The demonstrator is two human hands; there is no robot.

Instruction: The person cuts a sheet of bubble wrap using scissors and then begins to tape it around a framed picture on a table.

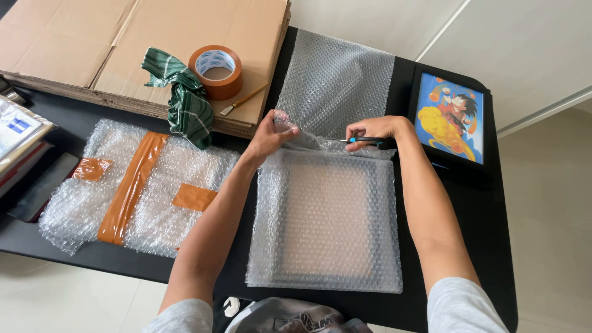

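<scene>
A flat square item wrapped in bubble wrap point(325, 222) lies on the black table point(493, 246) in front of me. A long sheet of bubble wrap point(336, 80) runs from it toward the far edge. My left hand point(271, 132) pinches the sheet up at its left side, just beyond the wrapped item. My right hand point(373, 131) holds scissors with a blue handle point(362, 140), their blades pointing left into the sheet.
A bigger bubble-wrapped parcel with brown tape point(135, 188) lies at the left. Flattened cardboard point(142, 43) carries a tape roll point(215, 69), a green cloth point(182, 98) and a small brush-like tool point(243, 98). A framed cartoon picture point(450, 117) sits at the right.
</scene>
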